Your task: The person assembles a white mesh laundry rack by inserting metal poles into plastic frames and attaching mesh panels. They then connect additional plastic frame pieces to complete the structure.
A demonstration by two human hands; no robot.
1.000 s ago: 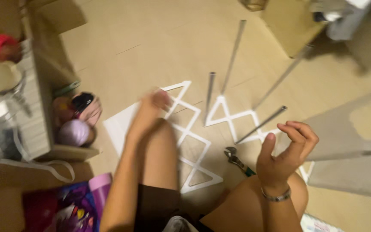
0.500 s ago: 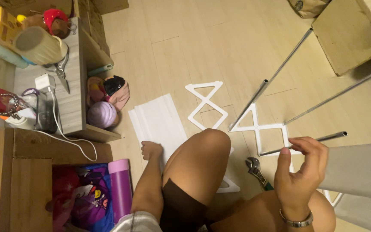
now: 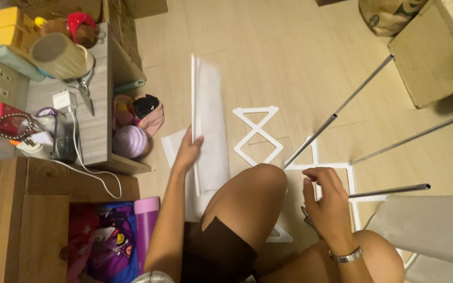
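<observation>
Our left fingers are now closed around the edge of a white panel, thumb on its face, tipping it up off the floor so that it stands on its long edge and blurs a little with motion. Half a second ago this hand lay flat on the floor beside our knee and the panel lay flat as well; it has since come up and we have it in hand.

Our right fingers are curled loosely with the tips bent inward; we cannot tell whether they pinch anything small. They hover just over a white plastic frame on the floor, close to the near end of a metal tube. This hand has dropped lower and nearer the frame than it was. A bracelet circles the wrist.

Further out, a second white frame with a crossed brace lies flat on the wooden floor, just right of the lifted panel. Two more long metal rods slant away to the far right, towards a cardboard box.

To the left stands a low grey shelf cluttered with a cup, scissors, a charger and cable. Soft toys sit underneath, and a purple bottle lies near us.
</observation>
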